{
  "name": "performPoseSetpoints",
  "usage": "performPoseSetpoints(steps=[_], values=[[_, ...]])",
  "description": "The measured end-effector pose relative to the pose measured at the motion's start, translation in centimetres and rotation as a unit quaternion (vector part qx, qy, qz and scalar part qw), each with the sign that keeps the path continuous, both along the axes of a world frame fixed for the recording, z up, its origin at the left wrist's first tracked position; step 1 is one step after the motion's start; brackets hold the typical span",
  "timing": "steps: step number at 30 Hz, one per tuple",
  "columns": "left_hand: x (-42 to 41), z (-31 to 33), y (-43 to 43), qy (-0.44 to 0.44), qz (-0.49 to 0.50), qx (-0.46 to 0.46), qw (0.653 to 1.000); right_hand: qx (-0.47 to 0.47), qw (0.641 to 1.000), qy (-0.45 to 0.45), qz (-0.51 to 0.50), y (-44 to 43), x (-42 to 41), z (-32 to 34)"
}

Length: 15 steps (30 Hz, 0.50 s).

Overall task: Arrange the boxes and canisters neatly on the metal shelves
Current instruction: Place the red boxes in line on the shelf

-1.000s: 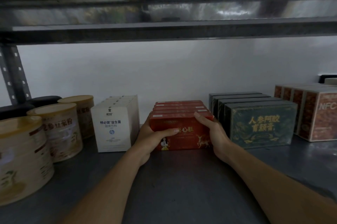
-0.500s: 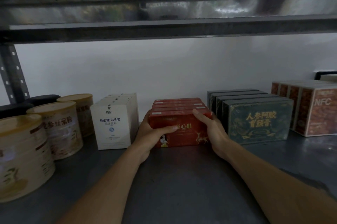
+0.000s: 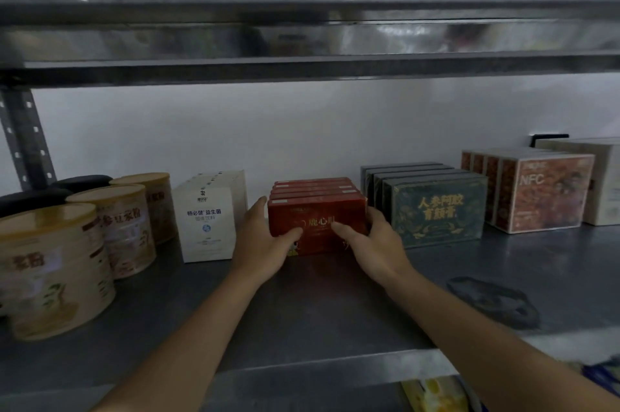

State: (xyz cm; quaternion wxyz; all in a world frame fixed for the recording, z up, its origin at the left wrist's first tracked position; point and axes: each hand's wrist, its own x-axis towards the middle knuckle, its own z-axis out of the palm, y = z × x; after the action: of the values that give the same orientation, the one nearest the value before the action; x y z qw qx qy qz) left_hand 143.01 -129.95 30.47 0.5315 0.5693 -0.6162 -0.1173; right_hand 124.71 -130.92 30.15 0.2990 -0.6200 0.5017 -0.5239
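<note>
Nearest, two bare forearms reach in over the front lip of the metal shelf (image 3: 318, 321). The left hand (image 3: 265, 243) and the right hand (image 3: 372, 243) press against the front red box (image 3: 317, 227), one on each side, thumbs laid across its printed face and the other fingers wrapped round its ends. Both hands hold this box, which stands upright on the shelf as the front one of a row of red boxes (image 3: 313, 186) running back behind the hands.

Just left of the left hand stands a row of white boxes (image 3: 208, 220), and further left the gold canisters (image 3: 50, 267) with dark lids behind them. Just right of the right hand sits a row of dark green boxes (image 3: 439, 210), then orange NFC boxes (image 3: 543, 193), well apart from the hands. A dark patch (image 3: 493, 301) marks the shelf near the right forearm. Behind everything is a white wall (image 3: 302, 129).
</note>
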Motion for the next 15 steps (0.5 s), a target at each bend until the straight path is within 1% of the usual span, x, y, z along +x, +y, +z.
performPoseSetpoints(steps=[2, 5, 8, 12, 15], values=[[-0.1, -0.3, 0.7, -0.060, 0.021, -0.033, 0.997, -0.013, 0.999, 0.033, -0.022, 1.4, -0.4, -0.1], [-0.5, -1.0, 1.5, -0.100, 0.031, -0.063, 0.993, -0.021, 0.996, 0.082, -0.039, 3.1, -1.2, -0.3], [-1.0, -1.6, 2.1, -0.088, 0.015, -0.049, 0.995, -0.025, 0.992, 0.116, -0.043, 4.3, -2.0, -0.8], [-2.0, -1.6, 2.8, -0.041, -0.030, -0.027, 0.998, -0.043, 0.990, 0.113, -0.068, 5.7, -3.7, -0.6], [-3.0, -1.6, 2.9, -0.043, -0.056, -0.024, 0.997, -0.053, 0.989, 0.106, -0.089, 6.5, -5.4, -0.4]])
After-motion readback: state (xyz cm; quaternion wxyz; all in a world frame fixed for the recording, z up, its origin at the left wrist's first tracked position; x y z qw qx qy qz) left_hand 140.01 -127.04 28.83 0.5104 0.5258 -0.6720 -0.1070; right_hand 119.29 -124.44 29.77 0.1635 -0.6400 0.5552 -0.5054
